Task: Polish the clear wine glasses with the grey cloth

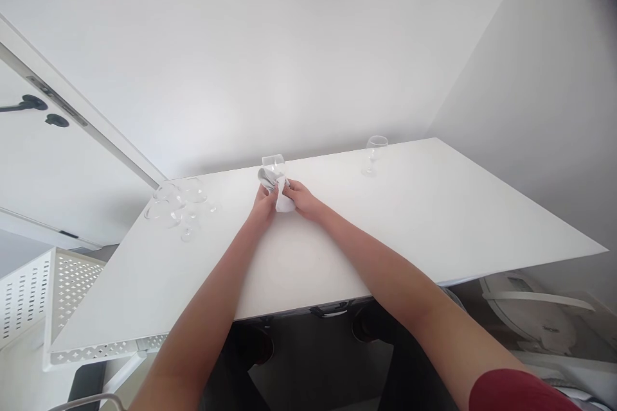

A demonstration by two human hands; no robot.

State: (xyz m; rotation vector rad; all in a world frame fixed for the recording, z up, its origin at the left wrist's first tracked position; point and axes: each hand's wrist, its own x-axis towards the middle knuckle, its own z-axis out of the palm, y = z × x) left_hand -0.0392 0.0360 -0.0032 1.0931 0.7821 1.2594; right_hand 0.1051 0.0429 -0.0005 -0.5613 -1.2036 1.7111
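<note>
Head view: my left hand (265,201) and right hand (301,198) are clasping cloth (285,202) round a glass (274,162), table (332,173) edge close beyond, room rightward.

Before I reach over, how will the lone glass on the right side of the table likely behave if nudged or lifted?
The lone glass would probably tip if pushed high, since its wide bowl sits on a slim stem. Its clear, thin-looking walls suggest it is fragile. The smooth-looking white tabletop may let its foot slide.
</note>
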